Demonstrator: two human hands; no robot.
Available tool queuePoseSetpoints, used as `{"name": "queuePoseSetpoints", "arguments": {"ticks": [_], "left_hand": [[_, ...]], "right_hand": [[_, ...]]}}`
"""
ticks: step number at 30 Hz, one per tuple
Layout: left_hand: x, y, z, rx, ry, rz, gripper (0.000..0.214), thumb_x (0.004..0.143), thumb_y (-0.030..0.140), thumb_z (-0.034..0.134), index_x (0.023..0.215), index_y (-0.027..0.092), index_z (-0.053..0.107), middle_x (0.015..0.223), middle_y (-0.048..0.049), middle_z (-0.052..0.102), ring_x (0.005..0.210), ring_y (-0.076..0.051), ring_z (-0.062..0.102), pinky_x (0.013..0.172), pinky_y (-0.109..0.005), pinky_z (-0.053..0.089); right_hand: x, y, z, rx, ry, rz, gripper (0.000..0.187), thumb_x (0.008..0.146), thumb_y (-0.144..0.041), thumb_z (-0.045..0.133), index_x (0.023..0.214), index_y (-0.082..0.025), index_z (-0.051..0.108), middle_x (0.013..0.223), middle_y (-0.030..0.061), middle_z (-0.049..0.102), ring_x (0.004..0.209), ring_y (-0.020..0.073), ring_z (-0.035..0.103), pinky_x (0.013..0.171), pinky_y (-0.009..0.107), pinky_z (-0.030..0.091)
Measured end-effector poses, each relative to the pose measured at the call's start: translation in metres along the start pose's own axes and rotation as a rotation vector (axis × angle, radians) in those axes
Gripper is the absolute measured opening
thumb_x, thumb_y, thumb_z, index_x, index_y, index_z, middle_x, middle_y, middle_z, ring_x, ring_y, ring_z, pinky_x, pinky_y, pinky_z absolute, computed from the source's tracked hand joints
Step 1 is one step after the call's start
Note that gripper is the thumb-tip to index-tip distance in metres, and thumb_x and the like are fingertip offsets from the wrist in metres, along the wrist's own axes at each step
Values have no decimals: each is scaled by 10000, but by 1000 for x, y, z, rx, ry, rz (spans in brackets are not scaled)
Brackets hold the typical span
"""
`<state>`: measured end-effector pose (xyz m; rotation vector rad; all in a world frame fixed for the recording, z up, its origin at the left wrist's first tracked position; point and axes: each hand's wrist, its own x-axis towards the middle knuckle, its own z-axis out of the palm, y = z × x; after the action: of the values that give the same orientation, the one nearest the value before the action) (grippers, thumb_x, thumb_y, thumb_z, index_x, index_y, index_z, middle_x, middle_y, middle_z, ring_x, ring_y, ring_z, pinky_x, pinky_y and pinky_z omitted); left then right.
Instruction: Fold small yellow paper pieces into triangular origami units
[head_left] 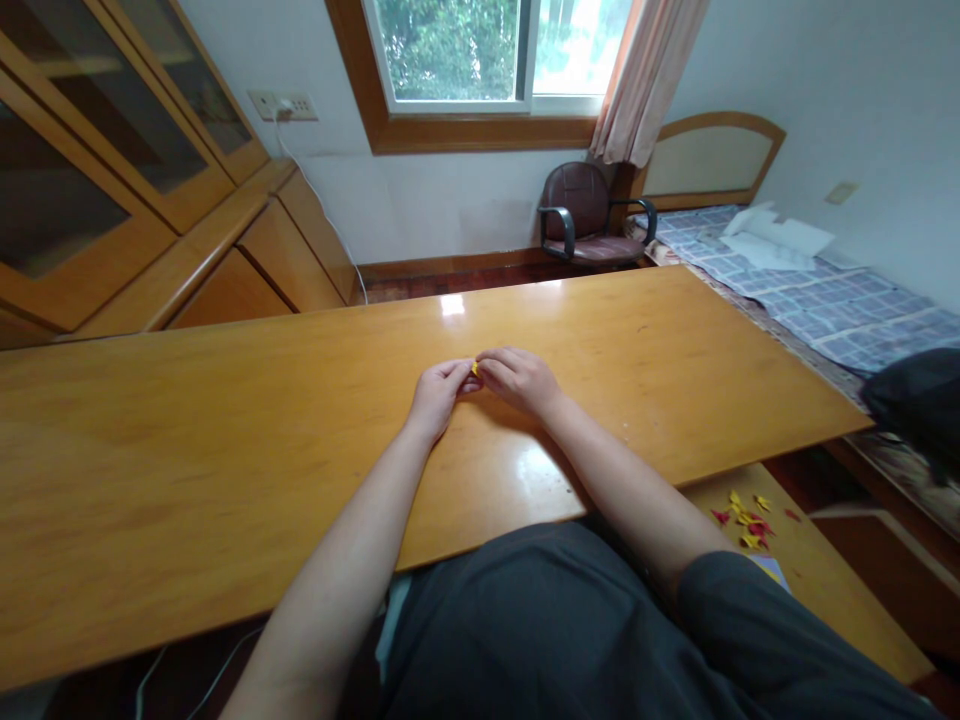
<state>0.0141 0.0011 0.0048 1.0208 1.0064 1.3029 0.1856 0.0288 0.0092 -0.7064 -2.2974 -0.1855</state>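
Note:
A small piece of yellow folded paper (475,369) shows between my fingertips, above the middle of the wooden table (247,430). My left hand (441,392) pinches it from the left, thumb and fingers together. From the right, my right hand (521,378) has its curled fingers closed on the same piece. The fingers cover most of the paper, so its exact shape is hidden. Both wrists come in low over the tabletop.
Several small yellow and red folded-paper figures (750,520) lie on a lower wooden surface (847,610) at my right. A brown armchair (577,210) stands beyond the table. Right of it is a bed (847,290) with a black bag (915,405). Glass-fronted cabinets (150,130) line the left.

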Motion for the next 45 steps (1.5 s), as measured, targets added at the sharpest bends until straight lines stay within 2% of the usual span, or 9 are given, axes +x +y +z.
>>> {"name": "queuePoseSetpoints", "arguments": {"ticks": [4,9,13,17,21,27,33,39,45], "left_hand": [[0,0,-2,83,4,45,386,713,487,741,852,127,754,802,-63,725,728,-157,654,757,-295,542],[-1,0,-3,196,-18,97,443,751,528,700,935,130,760,869,-82,735,765,-178,661,766,-313,547],[-2,3,-3,287,2,173,419,793,517,659,956,144,761,860,-63,717,769,-167,640,750,-298,544],[-5,9,-3,393,20,274,348,817,480,639,915,173,770,885,-49,668,785,-153,607,725,-270,531],[-3,6,-5,343,-2,255,305,825,446,634,893,182,773,870,-39,640,763,-135,587,721,-256,520],[0,-3,-7,144,-16,138,306,801,429,653,919,168,763,967,-58,677,743,-109,585,738,-242,506],[0,0,-2,49,10,67,326,776,433,665,901,146,757,807,-40,667,688,-105,575,724,-248,511],[-1,0,-3,121,-4,99,350,733,463,733,906,159,749,858,-48,709,715,-126,613,757,-269,519],[-1,1,-5,143,45,106,339,714,471,748,814,148,723,739,-26,690,692,-142,637,759,-287,535]], "right_hand": [[1,-2,-2,152,58,102,183,955,-295,509,944,-208,670,1048,90,692,940,170,631,872,291,487],[3,-3,-5,381,178,426,239,932,-366,524,859,-185,663,889,78,669,834,165,632,797,282,501],[4,-3,0,631,71,642,298,865,-458,597,816,-172,665,763,32,662,689,141,594,682,268,481],[6,-8,5,971,-12,756,364,811,-517,632,814,-154,667,686,8,645,637,124,570,646,257,466],[7,-11,5,1148,19,810,374,741,-521,696,791,-153,661,689,4,654,620,116,569,643,258,470],[8,-11,3,1203,15,862,386,682,-514,753,786,-155,658,678,5,672,597,119,585,621,258,476],[8,-11,4,1191,32,868,413,662,-529,767,786,-150,658,666,4,669,587,118,590,610,255,479],[7,-10,6,1129,14,843,411,695,-542,740,783,-149,659,643,4,655,590,119,585,618,250,472],[5,-9,8,1078,-9,815,385,719,-529,725,786,-155,666,651,8,656,603,127,593,618,248,466]]}}
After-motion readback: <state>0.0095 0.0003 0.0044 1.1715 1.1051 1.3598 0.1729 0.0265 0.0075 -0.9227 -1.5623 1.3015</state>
